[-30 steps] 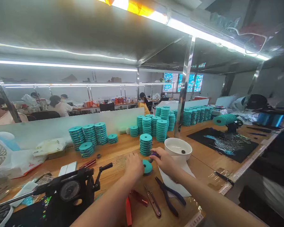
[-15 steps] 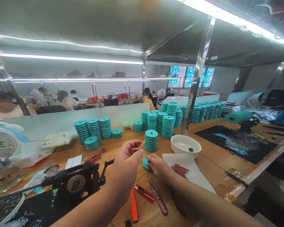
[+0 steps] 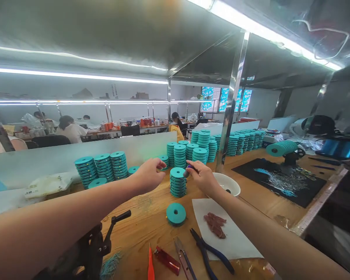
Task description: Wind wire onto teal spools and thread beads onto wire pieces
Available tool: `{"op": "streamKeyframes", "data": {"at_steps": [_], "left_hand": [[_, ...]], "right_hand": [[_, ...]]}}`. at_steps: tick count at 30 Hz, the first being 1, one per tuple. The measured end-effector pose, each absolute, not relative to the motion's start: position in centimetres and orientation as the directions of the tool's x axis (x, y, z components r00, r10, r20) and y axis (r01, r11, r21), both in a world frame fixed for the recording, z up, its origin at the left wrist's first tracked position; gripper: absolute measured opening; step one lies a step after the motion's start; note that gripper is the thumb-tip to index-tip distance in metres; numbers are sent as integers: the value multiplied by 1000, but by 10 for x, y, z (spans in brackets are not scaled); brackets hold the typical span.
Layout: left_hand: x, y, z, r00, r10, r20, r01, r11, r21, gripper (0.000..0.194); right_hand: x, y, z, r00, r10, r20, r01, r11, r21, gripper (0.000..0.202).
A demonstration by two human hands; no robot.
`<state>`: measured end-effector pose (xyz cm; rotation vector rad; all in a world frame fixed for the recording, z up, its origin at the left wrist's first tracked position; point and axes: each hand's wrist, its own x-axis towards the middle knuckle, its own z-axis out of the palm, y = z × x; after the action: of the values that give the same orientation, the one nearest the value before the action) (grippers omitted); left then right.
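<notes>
My left hand [image 3: 150, 175] hovers left of the front stack of teal spools [image 3: 177, 182], its fingers curled and thumb near the fingertips; whether anything thin is between them is too small to tell. My right hand [image 3: 202, 175] pinches a small dark purple-grey object [image 3: 187, 171] at the right of that stack's top. A single teal spool [image 3: 175, 214] lies flat on the wooden table below both hands. Reddish-brown strips [image 3: 215, 224] rest on white paper [image 3: 236, 243] to its right. A white bowl [image 3: 232, 184] is partly behind my right forearm.
Pliers [image 3: 211, 251], snips [image 3: 184, 258], a red lighter [image 3: 167, 260] and an orange tool [image 3: 151, 264] lie near the front edge. A black crank device [image 3: 96, 245] stands left. More spool stacks [image 3: 86, 171] line the divider. People sit beyond.
Both hands have moved up and away from the single spool, towards the front stack. A small dark object now shows in my right hand. The view has shifted, and the pliers have come into sight.
</notes>
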<state>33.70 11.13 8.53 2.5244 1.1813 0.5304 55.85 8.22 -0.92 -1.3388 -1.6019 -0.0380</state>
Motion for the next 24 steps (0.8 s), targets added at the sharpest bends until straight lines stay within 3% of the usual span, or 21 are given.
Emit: {"op": "streamKeyframes", "data": {"at_steps": [11, 19, 24], "left_hand": [[375, 195, 67, 754, 636, -165, 654, -749, 102, 80], [450, 225, 49, 865, 384, -323, 434, -895, 101, 89], [443, 245, 53, 854, 402, -329, 449, -890, 78, 96]], "right_hand": [[556, 128, -13, -51, 748, 661, 768, 453, -453, 27], [583, 117, -1, 119, 692, 712, 775, 384, -503, 28], [574, 118, -16, 56, 729, 682, 774, 400, -491, 26]]}}
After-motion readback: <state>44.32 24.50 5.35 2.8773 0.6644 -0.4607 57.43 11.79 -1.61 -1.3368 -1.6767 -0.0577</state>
